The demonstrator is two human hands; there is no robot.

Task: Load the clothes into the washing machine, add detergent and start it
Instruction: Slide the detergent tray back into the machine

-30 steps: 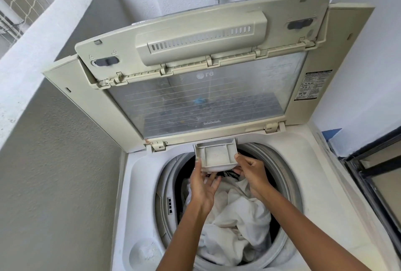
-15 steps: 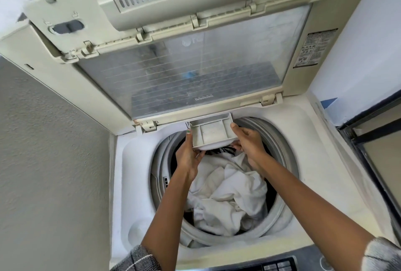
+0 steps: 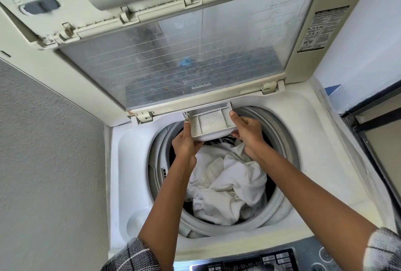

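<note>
A: Reading left to right, we see the left hand [image 3: 186, 140] closed on the left end of the drawer [image 3: 211, 122], thumb up its side and fingers curled under. The drawer sits at the back rim of the washer [image 3: 121, 175], just under the raised lid [image 3: 173, 58], partly in its slot.

B: And its compartments?

A: They look empty to us; we see no detergent in them and no detergent container anywhere in view. Below, the clothes [image 3: 227, 184], mostly white with a dark piece near the back, lie heaped in the drum [image 3: 280, 203].

B: So loading is done?

A: Largely, we judge; whether more clothes wait out of view we cannot tell. On the right, the right hand [image 3: 247, 134] grips the drawer's other end in the same way.

B: What remains?

A: Detergent, as far as we can see, then closing the lid and starting from the panel [image 3: 249, 263] at the near edge.
</note>
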